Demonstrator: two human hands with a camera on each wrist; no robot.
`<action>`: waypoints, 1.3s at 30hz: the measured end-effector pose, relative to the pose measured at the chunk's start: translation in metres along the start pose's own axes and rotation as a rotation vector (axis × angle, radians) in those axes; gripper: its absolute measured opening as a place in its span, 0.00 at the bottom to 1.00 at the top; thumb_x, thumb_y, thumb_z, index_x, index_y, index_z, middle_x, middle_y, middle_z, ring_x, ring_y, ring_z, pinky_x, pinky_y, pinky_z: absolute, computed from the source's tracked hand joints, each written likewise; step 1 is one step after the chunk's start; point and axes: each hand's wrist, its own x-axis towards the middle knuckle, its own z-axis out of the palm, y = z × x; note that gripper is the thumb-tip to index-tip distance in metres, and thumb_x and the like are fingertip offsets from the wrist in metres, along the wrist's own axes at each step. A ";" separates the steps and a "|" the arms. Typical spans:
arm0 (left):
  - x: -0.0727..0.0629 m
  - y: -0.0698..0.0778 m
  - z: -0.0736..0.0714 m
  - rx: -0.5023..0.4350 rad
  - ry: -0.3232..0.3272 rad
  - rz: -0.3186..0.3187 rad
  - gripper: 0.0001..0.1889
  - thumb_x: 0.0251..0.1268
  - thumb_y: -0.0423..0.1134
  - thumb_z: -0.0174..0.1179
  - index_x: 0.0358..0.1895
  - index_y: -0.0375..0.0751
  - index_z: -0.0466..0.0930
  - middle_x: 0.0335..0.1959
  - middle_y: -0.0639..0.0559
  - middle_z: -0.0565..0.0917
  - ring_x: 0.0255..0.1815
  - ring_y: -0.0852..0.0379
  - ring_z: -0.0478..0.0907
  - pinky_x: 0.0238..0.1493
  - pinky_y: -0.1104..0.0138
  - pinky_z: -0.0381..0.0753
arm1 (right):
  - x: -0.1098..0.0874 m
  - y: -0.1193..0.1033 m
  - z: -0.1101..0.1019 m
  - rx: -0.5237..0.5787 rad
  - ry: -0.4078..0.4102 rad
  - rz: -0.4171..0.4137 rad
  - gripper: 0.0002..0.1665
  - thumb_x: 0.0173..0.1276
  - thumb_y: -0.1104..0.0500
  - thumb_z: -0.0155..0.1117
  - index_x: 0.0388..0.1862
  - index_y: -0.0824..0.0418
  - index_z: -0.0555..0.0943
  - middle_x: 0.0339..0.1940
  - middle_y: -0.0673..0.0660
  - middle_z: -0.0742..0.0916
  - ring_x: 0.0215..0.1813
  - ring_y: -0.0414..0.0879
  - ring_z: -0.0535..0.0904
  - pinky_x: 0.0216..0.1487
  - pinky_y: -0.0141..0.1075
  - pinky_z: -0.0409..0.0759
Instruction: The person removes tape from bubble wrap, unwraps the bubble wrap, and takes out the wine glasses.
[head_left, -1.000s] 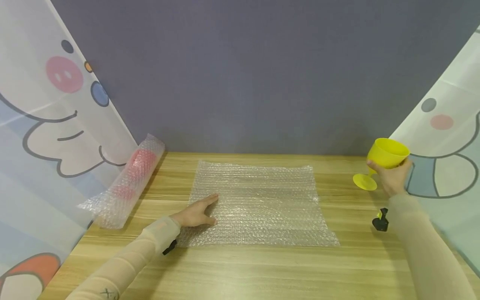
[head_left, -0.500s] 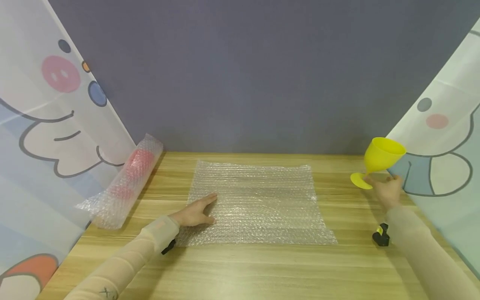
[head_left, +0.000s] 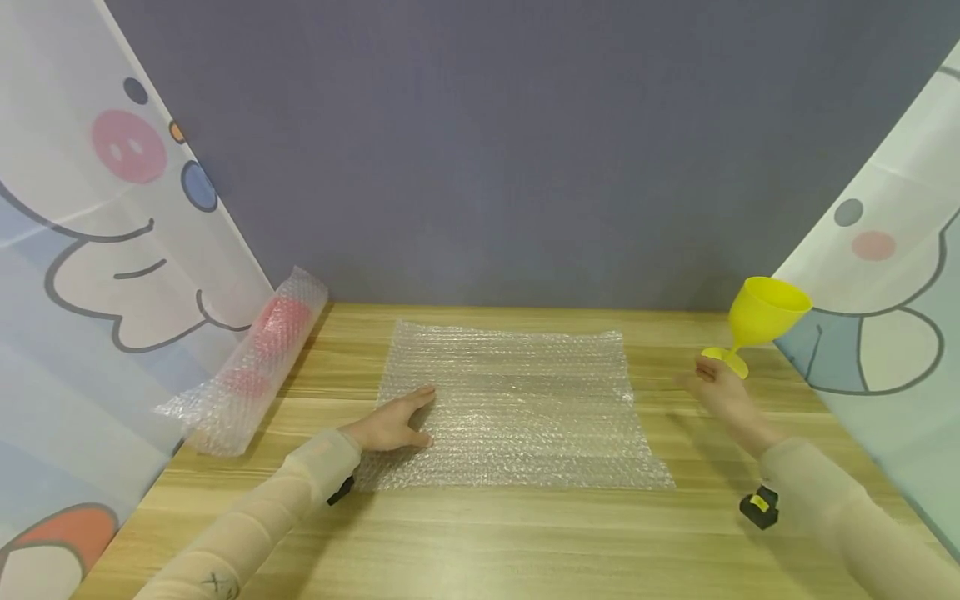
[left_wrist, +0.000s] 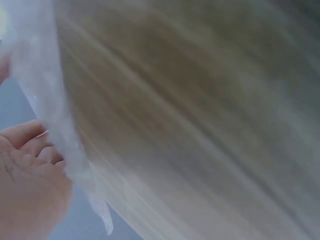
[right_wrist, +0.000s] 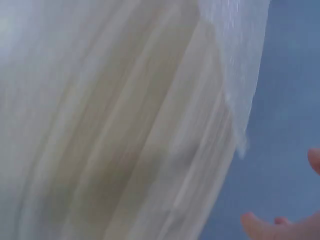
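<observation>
A flat sheet of clear bubble wrap (head_left: 517,408) lies on the wooden table. My left hand (head_left: 393,425) rests over its left edge with fingers extended; the left wrist view also catches that hand (left_wrist: 30,175) beside the sheet's edge. At the right rear stands a yellow goblet (head_left: 765,312), its bowl upward. In front of its foot, overlapping part of it, is my right hand (head_left: 720,392), blurred, fingers loosely bent, holding nothing. In the right wrist view the fingertips of the right hand (right_wrist: 285,227) are apart from the bubble wrap (right_wrist: 235,65).
A roll of bubble wrap (head_left: 262,358) with something pink-red inside lies at the table's left edge. A dark grey panel (head_left: 510,158) rises behind the table (head_left: 510,542). Cartoon-printed sheets (head_left: 67,275) close off both sides.
My right hand lets go of the goblet after sliding from its bowl down to its stem, and moves left toward the bubble wrap sheet. The left hand stays put.
</observation>
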 end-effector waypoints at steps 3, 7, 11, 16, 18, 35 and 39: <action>0.000 0.001 0.000 0.026 0.004 0.006 0.43 0.55 0.42 0.64 0.70 0.33 0.49 0.74 0.44 0.46 0.74 0.44 0.42 0.71 0.47 0.46 | -0.001 -0.007 0.014 -0.087 -0.026 -0.093 0.48 0.68 0.50 0.54 0.68 0.79 0.42 0.68 0.80 0.51 0.68 0.73 0.47 0.66 0.61 0.55; -0.001 0.005 -0.002 0.041 0.013 0.028 0.42 0.56 0.43 0.62 0.70 0.33 0.50 0.74 0.43 0.47 0.74 0.43 0.42 0.71 0.46 0.46 | -0.005 -0.010 0.032 -0.190 -0.070 -0.233 0.41 0.66 0.55 0.57 0.66 0.79 0.52 0.66 0.80 0.58 0.65 0.75 0.54 0.64 0.62 0.58; -0.010 0.009 -0.007 0.064 0.016 0.058 0.40 0.56 0.42 0.62 0.69 0.32 0.52 0.73 0.40 0.48 0.73 0.40 0.45 0.70 0.44 0.47 | -0.015 -0.012 0.050 -0.307 -0.105 -0.370 0.35 0.64 0.56 0.59 0.63 0.76 0.62 0.65 0.76 0.64 0.61 0.75 0.62 0.60 0.63 0.64; -0.037 0.013 -0.008 0.183 0.025 0.057 0.38 0.54 0.41 0.63 0.66 0.28 0.58 0.70 0.35 0.55 0.70 0.36 0.51 0.68 0.44 0.53 | -0.031 -0.010 0.072 -0.517 -0.141 -0.491 0.31 0.62 0.54 0.61 0.59 0.70 0.69 0.62 0.70 0.72 0.60 0.68 0.69 0.58 0.58 0.70; -0.047 0.012 -0.007 0.209 0.025 0.051 0.38 0.53 0.40 0.64 0.65 0.27 0.59 0.70 0.34 0.56 0.70 0.36 0.52 0.67 0.44 0.55 | -0.037 -0.008 0.080 -0.584 -0.172 -0.535 0.33 0.61 0.53 0.63 0.59 0.70 0.69 0.61 0.69 0.73 0.61 0.66 0.69 0.59 0.57 0.69; -0.049 0.009 -0.005 0.204 -0.004 0.043 0.36 0.49 0.34 0.65 0.62 0.23 0.62 0.69 0.33 0.57 0.68 0.35 0.56 0.66 0.46 0.59 | -0.039 0.005 0.098 -0.806 -0.218 -0.676 0.32 0.60 0.52 0.62 0.57 0.71 0.72 0.60 0.71 0.72 0.59 0.65 0.70 0.58 0.54 0.72; -0.039 0.008 -0.006 0.181 -0.015 0.044 0.36 0.52 0.35 0.65 0.63 0.24 0.61 0.69 0.33 0.57 0.68 0.35 0.55 0.66 0.45 0.59 | -0.030 0.007 0.092 -0.781 -0.229 -0.670 0.31 0.61 0.52 0.62 0.58 0.71 0.71 0.62 0.71 0.72 0.61 0.65 0.69 0.59 0.56 0.70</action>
